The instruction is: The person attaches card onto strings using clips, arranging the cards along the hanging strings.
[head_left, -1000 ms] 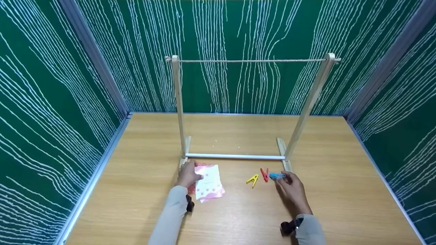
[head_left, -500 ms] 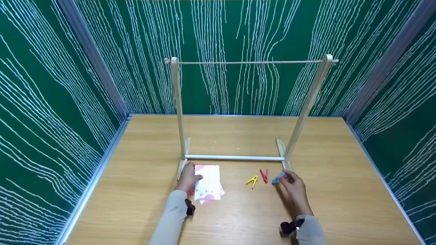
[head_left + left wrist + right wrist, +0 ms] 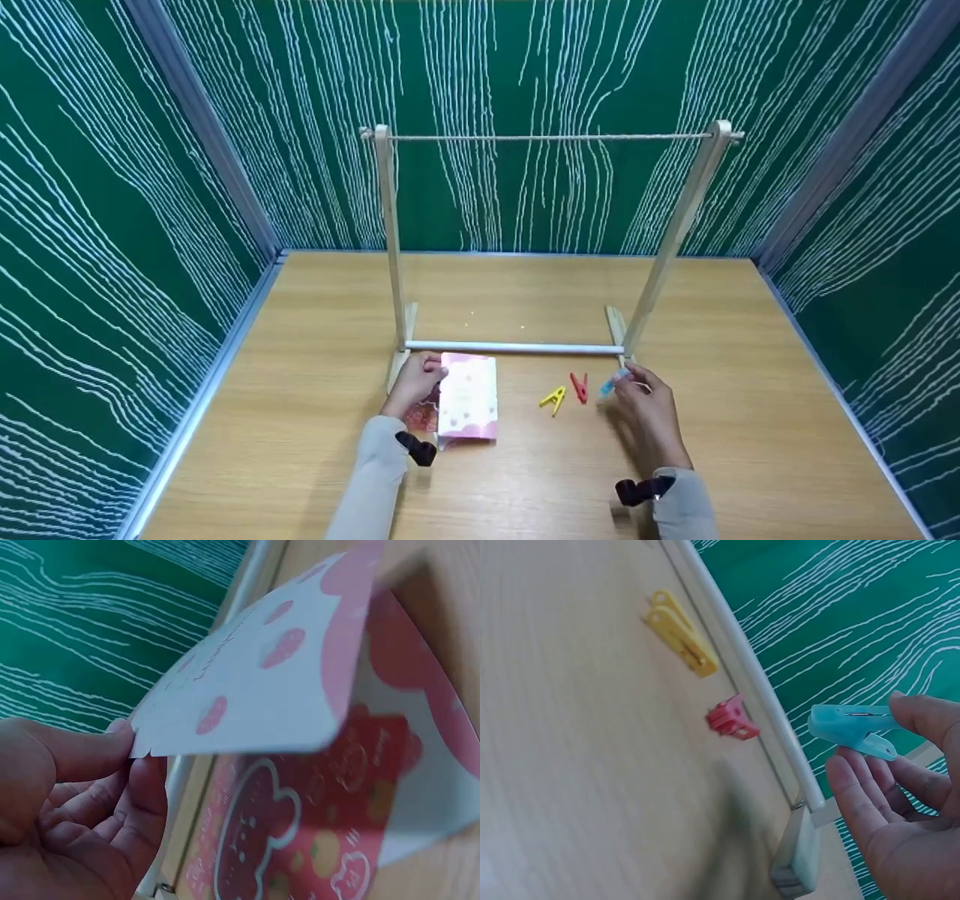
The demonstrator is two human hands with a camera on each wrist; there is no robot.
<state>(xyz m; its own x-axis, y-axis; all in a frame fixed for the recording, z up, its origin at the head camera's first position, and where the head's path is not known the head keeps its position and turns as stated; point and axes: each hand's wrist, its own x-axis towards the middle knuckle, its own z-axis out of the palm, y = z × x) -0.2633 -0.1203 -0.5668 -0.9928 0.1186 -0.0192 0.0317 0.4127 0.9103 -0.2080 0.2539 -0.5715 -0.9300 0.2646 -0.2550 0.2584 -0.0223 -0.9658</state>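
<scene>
My left hand (image 3: 82, 802) pinches one edge of a white and pink card (image 3: 468, 397) between thumb and fingers. In the left wrist view the card tilts up over a red card (image 3: 300, 840) with a white-outlined cartoon figure and another pink-edged card (image 3: 427, 690) beneath. My right hand (image 3: 900, 802) holds a blue clothespin (image 3: 851, 727) between thumb and fingers, raised off the table. Left of it on the tabletop lie a red clothespin (image 3: 579, 388) and a yellow clothespin (image 3: 553, 400).
Behind the hands stands a wooden frame (image 3: 390, 240) with a string (image 3: 555, 137) tied across its top and a white bar (image 3: 517, 348) low down. Green walls (image 3: 450, 195) with white lines enclose the wooden table (image 3: 525, 480) on three sides.
My left hand has lifted the top card and shifted it slightly right, uncovering more of the red card. The blue clothespin has turned and risen a little in my right hand.
</scene>
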